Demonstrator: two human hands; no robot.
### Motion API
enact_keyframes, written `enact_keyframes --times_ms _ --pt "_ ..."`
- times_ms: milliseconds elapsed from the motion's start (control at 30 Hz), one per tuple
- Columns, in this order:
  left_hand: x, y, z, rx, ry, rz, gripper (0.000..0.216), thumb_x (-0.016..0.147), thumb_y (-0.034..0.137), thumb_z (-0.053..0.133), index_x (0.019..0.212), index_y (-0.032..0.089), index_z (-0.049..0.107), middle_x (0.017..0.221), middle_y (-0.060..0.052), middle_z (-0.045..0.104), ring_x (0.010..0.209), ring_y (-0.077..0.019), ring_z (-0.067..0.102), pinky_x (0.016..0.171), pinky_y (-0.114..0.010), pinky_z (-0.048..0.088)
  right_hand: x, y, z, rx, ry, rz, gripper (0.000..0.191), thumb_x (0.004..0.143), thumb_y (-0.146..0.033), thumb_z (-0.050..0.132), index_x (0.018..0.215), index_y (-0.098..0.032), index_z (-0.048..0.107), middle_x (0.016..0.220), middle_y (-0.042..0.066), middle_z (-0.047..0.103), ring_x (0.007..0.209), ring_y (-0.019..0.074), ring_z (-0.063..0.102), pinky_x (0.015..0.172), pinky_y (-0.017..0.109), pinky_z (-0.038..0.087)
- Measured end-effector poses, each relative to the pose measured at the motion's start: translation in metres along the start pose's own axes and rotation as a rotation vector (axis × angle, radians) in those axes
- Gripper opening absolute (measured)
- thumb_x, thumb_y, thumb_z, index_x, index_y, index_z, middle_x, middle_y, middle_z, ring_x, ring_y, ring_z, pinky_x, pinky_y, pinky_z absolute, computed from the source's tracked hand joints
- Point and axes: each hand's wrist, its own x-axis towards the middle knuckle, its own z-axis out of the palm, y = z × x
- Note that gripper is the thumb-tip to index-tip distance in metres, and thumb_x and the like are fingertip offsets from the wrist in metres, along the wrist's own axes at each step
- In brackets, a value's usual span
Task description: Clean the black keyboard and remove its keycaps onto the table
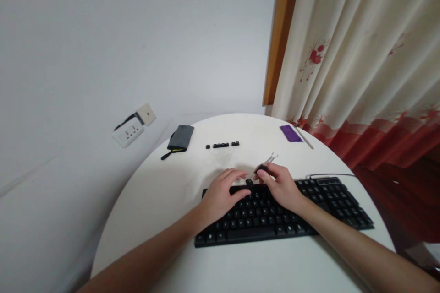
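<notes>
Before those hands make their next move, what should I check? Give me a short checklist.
1. Black plastic keyboard resting on the curved-edge white table: ok.
2. Right hand holding the black-handled tool with thin wire prongs: ok.
3. Left hand gripping the small black keycap between the hands: cannot tell.
4. Loose black keycaps set in a row, apart from the keyboard: ok.
5. All keys uncovered: not ok, hands and right forearm hide some.

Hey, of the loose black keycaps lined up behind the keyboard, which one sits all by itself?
The leftmost keycap, closest to the grey pouch. The others sit in a longer cluster and a pair.
</notes>
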Motion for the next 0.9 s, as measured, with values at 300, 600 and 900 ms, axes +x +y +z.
enact_keyframes --times_ms 300,600,900 --pt "-0.002 0.003 0.0 0.006 0.047 0.073 0.025 0.085 0.019 0.068 0.109 0.022 0.06 0.101 -0.002 0.068 0.095 -0.018 0.062 0.089 -0.033 0.049 -0.006 -0.005 0.007 -0.065 -0.014 -0.01 0.028 0.096 -0.038 0.05 0.081 -0.019 0.063 0.079 0.004 0.068 0.076 0.0191 0.064 0.075 0.03 0.048" --pt "0.0 0.003 -0.002 0.017 0.03 0.217 0.013 0.089 0.019 0.064 0.102 0.021 0.062 0.096 -0.002 0.069 0.094 -0.0184 0.061 0.091 -0.035 0.046 -0.005 -0.006 0.016 0.197 -0.05 0.094 0.027 0.098 -0.041 0.047 0.084 -0.02 0.055 0.076 0.003 0.068 0.071 0.0163 0.064 0.069 0.028 0.049" --pt "-0.001 -0.002 0.001 0.061 0.028 0.302 0.012 0.092 0.021 0.06 0.103 0.021 0.066 0.096 -0.003 0.069 0.093 -0.0188 0.058 0.085 -0.036 0.048 -0.005 0.0 0.018 0.145 -0.03 0.093 0.028 0.096 -0.042 0.05 0.082 -0.019 0.057 0.074 0.002 0.065 0.069 0.0157 0.06 0.068 0.028 0.048"
